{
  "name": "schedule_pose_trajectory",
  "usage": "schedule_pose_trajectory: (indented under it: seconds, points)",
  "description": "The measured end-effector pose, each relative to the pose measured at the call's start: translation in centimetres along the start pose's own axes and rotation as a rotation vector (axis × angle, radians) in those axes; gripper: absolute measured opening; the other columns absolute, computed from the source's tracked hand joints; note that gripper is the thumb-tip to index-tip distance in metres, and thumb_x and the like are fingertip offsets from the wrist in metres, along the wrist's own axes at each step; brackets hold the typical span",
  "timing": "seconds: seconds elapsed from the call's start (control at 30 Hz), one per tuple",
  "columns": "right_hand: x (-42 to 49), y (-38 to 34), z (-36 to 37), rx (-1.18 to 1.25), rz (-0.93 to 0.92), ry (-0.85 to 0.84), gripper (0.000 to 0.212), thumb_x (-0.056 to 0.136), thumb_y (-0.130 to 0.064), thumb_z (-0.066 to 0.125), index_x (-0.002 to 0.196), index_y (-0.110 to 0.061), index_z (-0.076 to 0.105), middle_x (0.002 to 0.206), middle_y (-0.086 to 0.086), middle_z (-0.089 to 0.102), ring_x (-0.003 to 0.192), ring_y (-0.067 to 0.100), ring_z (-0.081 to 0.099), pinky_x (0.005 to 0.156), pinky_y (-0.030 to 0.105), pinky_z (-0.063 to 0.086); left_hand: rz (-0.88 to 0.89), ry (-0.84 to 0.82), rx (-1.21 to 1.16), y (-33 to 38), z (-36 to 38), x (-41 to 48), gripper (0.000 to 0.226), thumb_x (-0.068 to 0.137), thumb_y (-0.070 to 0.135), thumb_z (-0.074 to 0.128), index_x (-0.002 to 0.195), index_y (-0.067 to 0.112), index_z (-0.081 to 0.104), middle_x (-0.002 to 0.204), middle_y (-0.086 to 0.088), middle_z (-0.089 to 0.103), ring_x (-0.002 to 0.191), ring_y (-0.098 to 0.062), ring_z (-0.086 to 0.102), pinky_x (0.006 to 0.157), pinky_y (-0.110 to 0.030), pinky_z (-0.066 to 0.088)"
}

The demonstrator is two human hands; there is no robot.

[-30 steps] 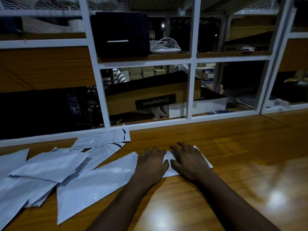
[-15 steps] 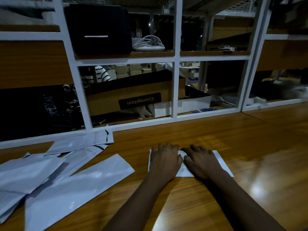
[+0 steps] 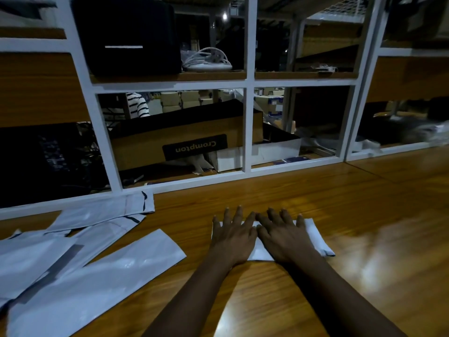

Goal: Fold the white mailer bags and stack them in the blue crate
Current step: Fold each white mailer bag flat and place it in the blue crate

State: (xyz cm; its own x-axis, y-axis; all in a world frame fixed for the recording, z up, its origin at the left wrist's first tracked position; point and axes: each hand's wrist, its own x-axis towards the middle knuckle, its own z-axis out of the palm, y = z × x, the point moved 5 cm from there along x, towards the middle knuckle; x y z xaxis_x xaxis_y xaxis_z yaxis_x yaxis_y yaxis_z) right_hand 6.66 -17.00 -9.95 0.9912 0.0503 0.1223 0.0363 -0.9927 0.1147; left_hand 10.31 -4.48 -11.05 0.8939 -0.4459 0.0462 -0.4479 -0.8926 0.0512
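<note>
- Hands: left hand [image 3: 233, 239] and right hand [image 3: 281, 237] lie side by side, palms down, fingers straight and slightly spread, index fingers almost touching. Neither grips anything; both press flat.
- Under them: folded mailer bag [image 3: 315, 237] on the table [image 3: 352, 210], mostly covered. Its right end sticks out past the right hand's little finger, and a strip shows between the wrists.
- Step, my read: flattening the fold to set the crease before it goes to the stack.
- Doing it well: sweep from the centre out toward both ends to push air out, then bear down along the folded edge, since this slick plastic will likely spring back.
- Glossy tabletop, so the bag may skate. Anchor with one palm while the other sweeps, and check the edges line up before lifting.
- Left of the left hand: unfolded mailer bags [image 3: 97, 276] in a loose overlapping pile, the nearest one close to the folded bag but apart from it.
- Beyond the fingertips: white shelf frame [image 3: 248, 122] with a cardboard box [image 3: 184, 139] behind it.
- Hidden: blue crate is nowhere in view, so I can't say which way the bag goes next.
- Number of folds and crease quality are covered by the hands.
- Pile runs off the left and bottom edges and the light is dim, so no reliable count of remaining bags.
</note>
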Motion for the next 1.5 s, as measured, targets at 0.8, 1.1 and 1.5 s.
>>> schedule_pose_trajectory:
  seconds: [0.8,1.1,1.5]
  points:
    - [-0.7,2.8,1.2,0.079,0.193,-0.017,0.052,0.089,-0.044,0.034,0.112,-0.021,0.075,0.114,0.019,0.070,0.099,0.050,0.065,0.079,0.064,0.050,-0.037,0.147,0.016,4.2,-1.3,-0.7,0.046,0.084,0.042,0.038,0.109,0.026,0.073,0.114,-0.003,0.071,0.105,-0.034,0.067,0.086,-0.061,0.051]
    - [0.0,2.9,2.0,0.081,0.186,0.058,0.053,0.088,-0.043,0.036,0.112,-0.019,0.076,0.112,0.024,0.071,0.094,0.059,0.064,0.073,0.069,0.050,-0.023,0.051,0.019,3.6,-0.1,0.9,0.065,0.094,0.054,0.000,0.156,0.038,0.013,0.165,-0.006,0.010,0.150,-0.036,0.008,0.117,-0.059,0.001]
    - [-0.9,4.5,0.0,0.167,0.219,0.095,0.066,0.095,-0.049,0.006,0.145,-0.027,0.043,0.156,0.007,0.039,0.143,0.037,0.033,0.112,0.060,0.026,0.008,0.251,-0.038,5.7,-2.8,0.1,0.059,0.098,0.039,0.012,0.135,0.026,0.055,0.150,-0.001,0.046,0.143,-0.033,0.033,0.116,-0.057,0.015]
